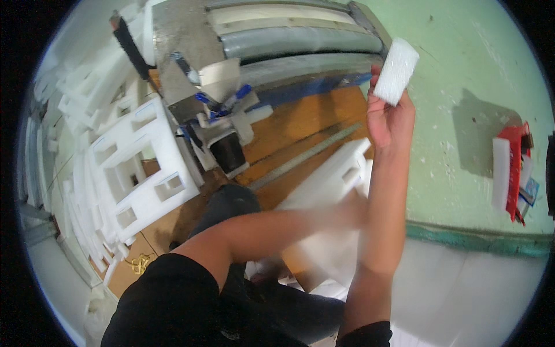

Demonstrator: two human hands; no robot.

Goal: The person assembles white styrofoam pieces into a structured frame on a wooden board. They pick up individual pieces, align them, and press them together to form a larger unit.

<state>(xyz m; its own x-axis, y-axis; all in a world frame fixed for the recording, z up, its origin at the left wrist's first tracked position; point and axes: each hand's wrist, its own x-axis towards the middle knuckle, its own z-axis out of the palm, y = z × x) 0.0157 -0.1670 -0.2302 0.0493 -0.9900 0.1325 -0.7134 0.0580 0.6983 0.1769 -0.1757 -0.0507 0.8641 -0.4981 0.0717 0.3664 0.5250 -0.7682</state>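
A small white foam block (398, 70) with a rough, shiny face is held up in my right hand (388, 120), fingers wrapped behind it, over the pale green surface. My left forearm reaches across my body. My left hand (350, 215) is smeared by motion beside my right forearm, so its fingers cannot be made out. Beneath it lies a larger white foam piece (324, 179) with a square cut-out, partly covered by my arms.
A machine with grey rollers (300, 43) stands ahead, with a blue-handled tool (222, 104) near its left end. White foam frames (153, 165) are stacked at left. A red holder (513, 170) with small tools sits on the green surface (457, 63) at right.
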